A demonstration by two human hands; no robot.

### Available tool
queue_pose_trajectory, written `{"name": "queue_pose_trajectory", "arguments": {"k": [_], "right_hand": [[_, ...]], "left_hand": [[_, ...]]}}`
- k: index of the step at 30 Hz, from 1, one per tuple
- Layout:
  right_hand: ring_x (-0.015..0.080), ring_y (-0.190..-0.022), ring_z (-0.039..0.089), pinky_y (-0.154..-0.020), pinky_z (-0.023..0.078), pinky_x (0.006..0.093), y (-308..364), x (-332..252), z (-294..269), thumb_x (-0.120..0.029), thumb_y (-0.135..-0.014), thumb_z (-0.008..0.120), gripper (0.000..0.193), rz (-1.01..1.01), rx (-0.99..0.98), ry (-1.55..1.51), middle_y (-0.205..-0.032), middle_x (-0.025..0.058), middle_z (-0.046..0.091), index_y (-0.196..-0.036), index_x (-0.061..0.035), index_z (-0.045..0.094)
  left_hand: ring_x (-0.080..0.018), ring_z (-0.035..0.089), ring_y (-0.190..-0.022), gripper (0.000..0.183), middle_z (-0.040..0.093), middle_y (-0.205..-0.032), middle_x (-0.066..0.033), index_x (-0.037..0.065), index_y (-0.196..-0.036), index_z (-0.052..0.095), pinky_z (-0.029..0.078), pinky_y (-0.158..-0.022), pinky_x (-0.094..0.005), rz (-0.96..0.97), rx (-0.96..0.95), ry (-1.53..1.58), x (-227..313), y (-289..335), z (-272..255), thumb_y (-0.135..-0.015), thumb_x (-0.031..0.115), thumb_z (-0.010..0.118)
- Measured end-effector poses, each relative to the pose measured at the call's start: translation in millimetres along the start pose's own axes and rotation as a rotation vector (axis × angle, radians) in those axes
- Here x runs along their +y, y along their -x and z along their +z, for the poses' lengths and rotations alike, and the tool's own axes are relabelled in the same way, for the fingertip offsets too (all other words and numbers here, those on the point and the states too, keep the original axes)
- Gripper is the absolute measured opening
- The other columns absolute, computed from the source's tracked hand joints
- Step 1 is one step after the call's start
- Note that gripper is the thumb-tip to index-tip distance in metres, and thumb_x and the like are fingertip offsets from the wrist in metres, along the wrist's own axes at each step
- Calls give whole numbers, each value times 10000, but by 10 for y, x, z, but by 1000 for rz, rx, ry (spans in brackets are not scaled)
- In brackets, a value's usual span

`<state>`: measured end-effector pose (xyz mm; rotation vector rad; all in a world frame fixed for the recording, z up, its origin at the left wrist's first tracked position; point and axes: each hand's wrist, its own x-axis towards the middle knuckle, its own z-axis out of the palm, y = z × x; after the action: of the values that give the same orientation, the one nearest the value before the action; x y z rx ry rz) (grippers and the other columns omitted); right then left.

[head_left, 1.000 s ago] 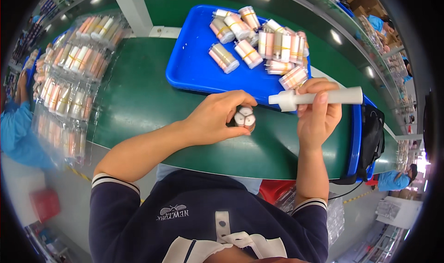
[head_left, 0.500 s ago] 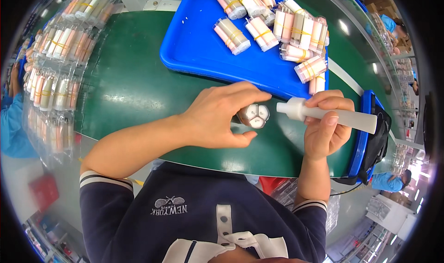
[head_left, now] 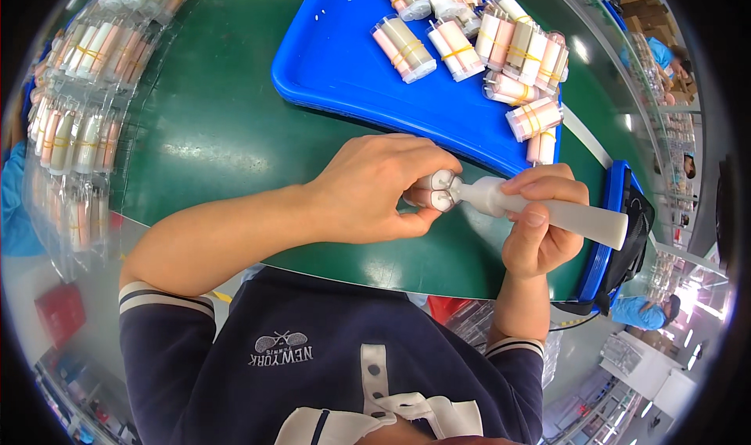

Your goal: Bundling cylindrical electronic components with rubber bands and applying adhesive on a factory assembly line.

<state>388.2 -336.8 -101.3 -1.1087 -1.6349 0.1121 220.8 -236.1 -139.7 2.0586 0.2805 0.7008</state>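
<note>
My left hand (head_left: 381,185) curls its fingers and thumb around a small bundle of tubes (head_left: 441,200) just above the green tabletop. The bundle's round whitish ends face right, with a pinkish side showing between the fingers. My right hand (head_left: 542,230) grips a white squeeze bottle (head_left: 592,223) with a narrow nozzle, held tilted so that its base points right. The nozzle tip meets the tube ends, at or very near one of them; whether it enters a tube I cannot tell.
Beyond my hands, a blue tray (head_left: 340,65) holds several banded bundles of pink, white and grey tubes (head_left: 404,50). Clear plastic packs of similar tubes (head_left: 66,144) stand at the left edge. A black bag (head_left: 635,230) sits by a blue bin (head_left: 601,265) at right.
My right hand has brought the bottle's nozzle leftward to the tube ends. My left fingers have closed more around the bundle, turning its ends toward the bottle.
</note>
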Motion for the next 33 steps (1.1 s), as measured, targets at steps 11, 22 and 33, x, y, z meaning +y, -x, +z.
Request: {"name": "queue_pose_trajectory", "arguments": {"k": [11,22,33], "right_hand": [[229,-599,571,-459,444,283,-74,-28,40,-53,-771,624,147,-116,-54,128,-743,115,548,-820,-4,494],[226,-615,571,-509,458,289,13,16,9,-94,-791,613,143,-33,20,19,-757,110,551,-803,7,512],[80,-452,419,-385,360,166,21,-53,10,-266,-878,500,310,89,91,-2,-728,178,533,-853,41,462]], "left_hand": [[-172,562,-670,350,602,-837,-59,39,-965,572,458,-523,-256,-18,-38,21,-7,-12,-20,-631,67,674],[-169,553,-654,423,566,-832,-54,47,-1013,551,449,-526,-263,9,-93,40,-18,-7,-109,-612,70,682],[-168,539,-601,408,517,-861,-63,49,-1000,543,455,-484,-254,47,-30,-75,-6,17,-87,-612,42,670]]}}
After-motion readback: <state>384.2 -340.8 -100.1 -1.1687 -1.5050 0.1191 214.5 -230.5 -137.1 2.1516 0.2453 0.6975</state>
